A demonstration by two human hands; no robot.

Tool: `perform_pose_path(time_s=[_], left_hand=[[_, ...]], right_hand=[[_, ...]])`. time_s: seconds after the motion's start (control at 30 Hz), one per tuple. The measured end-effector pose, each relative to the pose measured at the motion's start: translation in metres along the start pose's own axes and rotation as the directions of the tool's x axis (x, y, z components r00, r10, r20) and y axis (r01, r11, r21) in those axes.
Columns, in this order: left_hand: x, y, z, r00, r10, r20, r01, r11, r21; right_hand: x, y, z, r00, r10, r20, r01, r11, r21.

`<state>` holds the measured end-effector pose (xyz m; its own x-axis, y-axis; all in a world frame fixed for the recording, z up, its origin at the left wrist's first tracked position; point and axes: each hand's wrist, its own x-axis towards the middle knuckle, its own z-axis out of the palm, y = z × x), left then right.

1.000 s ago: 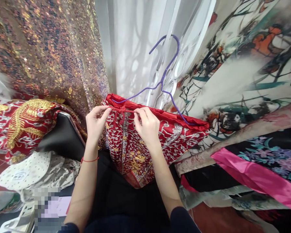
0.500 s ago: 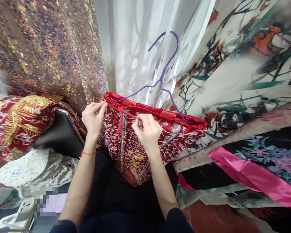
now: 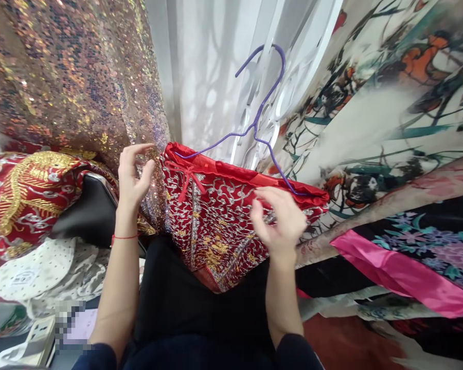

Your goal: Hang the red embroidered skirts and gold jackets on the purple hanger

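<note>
A red skirt (image 3: 216,226) with silver and gold embroidery hangs in front of me from a purple wire hanger (image 3: 259,110). The hanger's lower ends sit inside the waistband, and its hook points up. A red drawstring (image 3: 188,180) is tied in a bow at the waistband's left. My left hand (image 3: 133,172) hovers just left of the skirt, thumb and fingers apart, holding nothing. My right hand (image 3: 280,218) is in front of the skirt's right half, its fingers curved and parted from the thumb, with nothing between them.
A gold sequined curtain-like cloth (image 3: 81,77) hangs at the left, a white floral cloth (image 3: 370,118) at the right. Another red embroidered garment (image 3: 34,190) lies over a black chair back (image 3: 85,216). A dotted white cap (image 3: 34,267), and black fabric with pink trim (image 3: 401,277), are lower down.
Both hands have let go of the drawstring and waistband. My left hand has moved left, my right hand right and slightly down. The bow now sits slightly further left.
</note>
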<state>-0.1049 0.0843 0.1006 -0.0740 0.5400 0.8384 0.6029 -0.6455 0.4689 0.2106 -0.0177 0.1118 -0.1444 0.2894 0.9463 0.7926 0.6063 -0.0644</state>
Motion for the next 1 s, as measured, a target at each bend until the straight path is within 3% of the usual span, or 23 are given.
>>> perform_pose_path(time_s=[0.1, 0.23, 0.33, 0.4, 0.47, 0.57, 0.67, 0.77, 0.87, 0.93, 1.0], left_hand=[[0.013, 0.007, -0.002, 0.994, 0.065, 0.091, -0.063, 0.998, -0.027], [0.037, 0.009, 0.005, 0.929, 0.222, 0.296, -0.246, 0.968, 0.048], [0.048, -0.002, 0.014, 0.891, 0.211, 0.403, -0.239, 0.971, 0.020], [0.049, -0.009, 0.017, 0.891, 0.156, 0.427, -0.165, 0.986, -0.016], [0.047, -0.012, 0.017, 0.918, 0.124, 0.377, -0.124, 0.992, -0.024], [0.048, -0.008, 0.014, 0.963, 0.098, 0.253, -0.088, 0.995, -0.052], [0.053, -0.007, 0.014, 0.991, 0.046, 0.128, -0.035, 0.995, -0.090], [0.055, -0.012, 0.023, 0.992, -0.021, 0.123, 0.032, 0.995, -0.090], [0.045, -0.014, 0.037, 0.981, -0.070, 0.180, 0.086, 0.993, -0.081], [0.037, -0.008, 0.044, 0.983, -0.088, 0.160, 0.096, 0.994, -0.044], [0.029, 0.002, 0.048, 0.989, -0.097, 0.112, 0.095, 0.995, 0.023]], right_hand=[[-0.002, 0.031, -0.037, 0.999, -0.018, 0.037, 0.026, 0.973, -0.230], [-0.003, 0.073, -0.075, 0.963, 0.030, 0.269, 0.100, 0.882, -0.460], [-0.003, 0.095, -0.093, 0.914, 0.014, 0.406, 0.152, 0.915, -0.374], [-0.001, 0.103, -0.098, 0.904, 0.007, 0.428, 0.092, 0.973, -0.210], [0.004, 0.105, -0.097, 0.937, 0.018, 0.348, 0.016, 0.995, -0.095], [0.016, 0.100, -0.092, 0.992, 0.030, 0.119, -0.024, 0.998, -0.055], [0.032, 0.093, -0.085, 0.997, 0.062, -0.049, -0.064, 0.997, -0.038], [0.039, 0.086, -0.073, 0.983, 0.177, 0.038, -0.175, 0.984, -0.043], [0.029, 0.082, -0.052, 0.930, 0.312, 0.192, -0.291, 0.948, -0.132], [0.016, 0.081, -0.036, 0.901, 0.414, 0.132, -0.385, 0.901, -0.200], [0.005, 0.080, -0.022, 0.877, 0.479, -0.021, -0.467, 0.844, -0.262]])
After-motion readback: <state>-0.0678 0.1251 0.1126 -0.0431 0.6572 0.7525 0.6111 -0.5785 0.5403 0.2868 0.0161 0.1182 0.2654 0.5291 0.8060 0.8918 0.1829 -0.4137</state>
